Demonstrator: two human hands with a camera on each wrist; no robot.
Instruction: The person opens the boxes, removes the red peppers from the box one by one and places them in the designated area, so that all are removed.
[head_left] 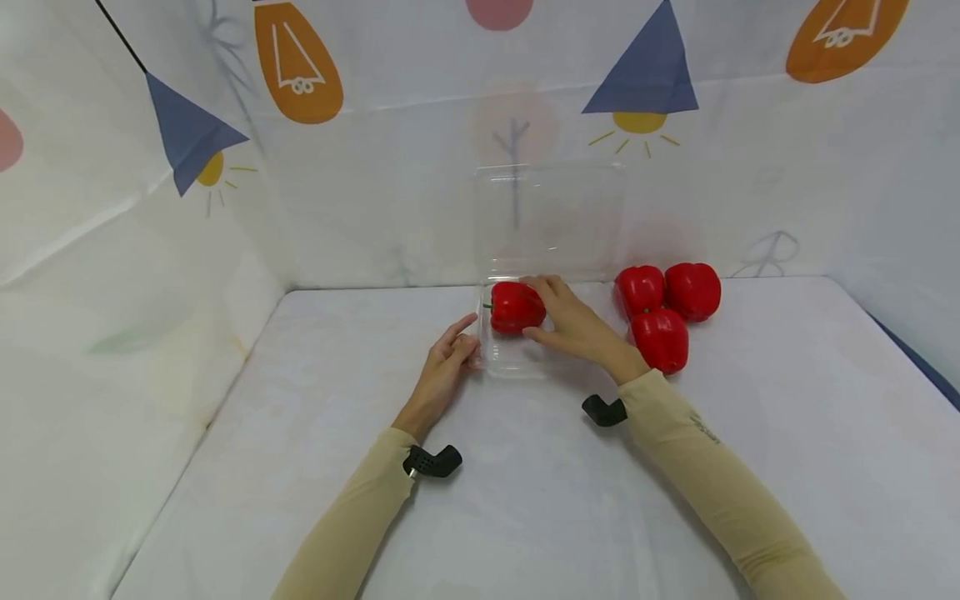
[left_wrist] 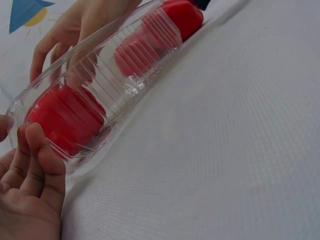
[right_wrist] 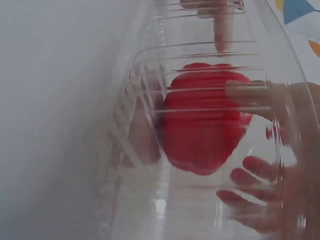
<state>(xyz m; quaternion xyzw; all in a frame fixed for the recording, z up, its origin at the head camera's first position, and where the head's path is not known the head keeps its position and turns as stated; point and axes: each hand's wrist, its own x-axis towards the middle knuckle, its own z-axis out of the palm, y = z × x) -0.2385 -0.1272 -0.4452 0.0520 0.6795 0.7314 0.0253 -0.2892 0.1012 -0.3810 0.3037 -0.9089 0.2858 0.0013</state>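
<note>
A red bell pepper (head_left: 517, 308) lies on its side in the left end of a clear plastic clamshell box (head_left: 517, 367), its green stem toward the left. My right hand (head_left: 573, 329) reaches into the box from the right, thumb and fingers spread at the pepper's blunt end. Through the box wall, one right-hand digit overlaps the pepper (right_wrist: 205, 125), while the other fingertips (right_wrist: 245, 190) are apart from it. My left hand (head_left: 446, 367) is at the box's left end; its loosely bent fingertips (left_wrist: 35, 137) touch the outer wall.
Three more red bell peppers (head_left: 660, 342) sit grouped on the white table just right of the box. The box's transparent lid (head_left: 551, 221) stands raised toward the patterned cloth backdrop (head_left: 390, 200) at the table's rear edge.
</note>
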